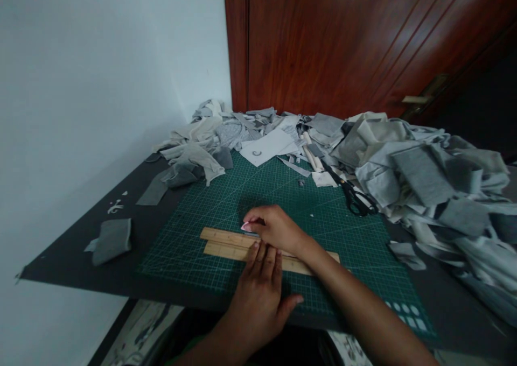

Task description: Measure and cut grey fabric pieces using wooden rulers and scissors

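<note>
At the far left of the dark worktop (72,264), beside the white wall (81,97), small white scraps (116,208) lie above a folded grey cloth (113,241). A flat grey strip (151,191) reaches out from a loose heap of grey and cream cloth (196,148) at the back corner. Next comes the green cutting mat (181,231), with its fine grid of lines. Across its near part lie two wooden rulers (226,237), one close along the other, slanting slightly down to the right.

My left hand (258,296) is spread palm down, its grip open and closed around nothing; the fingers press together on the rulers, and the thumb stands out over the mat. Just above it, my right hand (280,229) crosses over the upper ruler, thumb and forefinger pinched together on a small pale piece (245,226) by the ruler's upper edge. My fingers hide most of that piece, so I cannot tell what it is.

Behind my hands, a white sheet (269,146) with a dark curved mark rests against more cloth. Right of it, black-handled scissors (359,200) lie at the mat's edge. A bigger pile of grey and cream cloth (407,167) fills the right side, before a reddish-brown door (323,43).
</note>
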`<state>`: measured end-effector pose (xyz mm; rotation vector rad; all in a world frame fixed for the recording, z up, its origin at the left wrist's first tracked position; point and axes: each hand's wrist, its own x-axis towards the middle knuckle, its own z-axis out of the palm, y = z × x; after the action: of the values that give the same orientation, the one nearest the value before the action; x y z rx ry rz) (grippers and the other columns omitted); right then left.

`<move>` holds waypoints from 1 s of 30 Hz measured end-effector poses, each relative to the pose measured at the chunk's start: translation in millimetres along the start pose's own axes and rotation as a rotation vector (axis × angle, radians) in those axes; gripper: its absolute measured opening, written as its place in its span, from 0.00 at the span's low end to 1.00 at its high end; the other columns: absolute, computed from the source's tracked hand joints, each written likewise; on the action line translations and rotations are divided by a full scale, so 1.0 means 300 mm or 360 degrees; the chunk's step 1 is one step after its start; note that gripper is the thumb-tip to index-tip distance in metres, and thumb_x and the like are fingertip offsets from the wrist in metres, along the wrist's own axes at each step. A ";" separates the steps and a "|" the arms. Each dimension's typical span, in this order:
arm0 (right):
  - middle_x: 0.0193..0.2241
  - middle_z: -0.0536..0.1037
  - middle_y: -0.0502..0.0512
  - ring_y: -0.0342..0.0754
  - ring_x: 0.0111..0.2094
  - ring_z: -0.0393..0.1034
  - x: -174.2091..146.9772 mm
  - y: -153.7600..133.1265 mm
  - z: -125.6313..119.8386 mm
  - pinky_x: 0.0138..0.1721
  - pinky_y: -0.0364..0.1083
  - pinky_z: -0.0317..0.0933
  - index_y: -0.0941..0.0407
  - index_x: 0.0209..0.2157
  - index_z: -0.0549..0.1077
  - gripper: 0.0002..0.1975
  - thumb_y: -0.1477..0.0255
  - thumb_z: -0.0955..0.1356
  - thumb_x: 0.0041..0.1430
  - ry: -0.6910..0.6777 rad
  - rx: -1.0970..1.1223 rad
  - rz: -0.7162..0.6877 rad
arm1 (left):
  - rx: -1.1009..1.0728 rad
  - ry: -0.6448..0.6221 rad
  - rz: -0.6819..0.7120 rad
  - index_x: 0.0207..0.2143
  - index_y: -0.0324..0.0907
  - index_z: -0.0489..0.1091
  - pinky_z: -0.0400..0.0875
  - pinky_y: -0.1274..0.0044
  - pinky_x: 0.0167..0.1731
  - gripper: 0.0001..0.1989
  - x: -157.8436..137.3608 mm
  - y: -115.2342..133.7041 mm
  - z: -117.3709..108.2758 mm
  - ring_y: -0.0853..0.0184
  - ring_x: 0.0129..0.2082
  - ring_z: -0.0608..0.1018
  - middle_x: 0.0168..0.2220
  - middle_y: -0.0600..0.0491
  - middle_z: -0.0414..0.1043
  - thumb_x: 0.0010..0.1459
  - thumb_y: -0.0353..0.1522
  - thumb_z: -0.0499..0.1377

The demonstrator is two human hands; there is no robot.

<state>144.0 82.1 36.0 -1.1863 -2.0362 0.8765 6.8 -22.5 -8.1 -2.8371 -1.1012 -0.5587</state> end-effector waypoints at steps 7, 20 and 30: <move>0.30 0.81 0.51 0.44 0.32 0.74 -0.004 -0.018 -0.014 0.36 0.41 0.62 0.57 0.33 0.80 0.07 0.79 0.70 0.65 -0.0170 -0.0184 -0.0137 | -0.0133 0.0021 -0.0120 0.59 0.28 0.70 0.64 0.53 0.62 0.41 -0.011 0.010 0.022 0.40 0.65 0.67 0.63 0.29 0.66 0.65 0.56 0.51; 0.33 0.79 0.53 0.46 0.35 0.73 -0.022 -0.031 -0.035 0.39 0.43 0.62 0.57 0.37 0.79 0.10 0.80 0.66 0.68 -0.0318 -0.0302 -0.0311 | -0.0154 -0.0007 -0.0142 0.58 0.30 0.72 0.63 0.52 0.63 0.40 -0.013 0.015 0.029 0.42 0.64 0.69 0.60 0.32 0.70 0.65 0.58 0.50; 0.37 0.76 0.54 0.47 0.38 0.72 -0.030 -0.027 -0.028 0.41 0.43 0.63 0.56 0.42 0.78 0.10 0.80 0.65 0.68 -0.0378 -0.0465 -0.0419 | -0.0144 -0.0020 -0.0142 0.57 0.28 0.71 0.64 0.54 0.63 0.41 -0.005 0.013 0.018 0.43 0.62 0.72 0.59 0.30 0.72 0.65 0.57 0.50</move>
<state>150.2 73.0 45.8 -0.9625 -2.5125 0.6303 10.0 -25.5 -13.5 -2.8833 -1.2407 -0.6126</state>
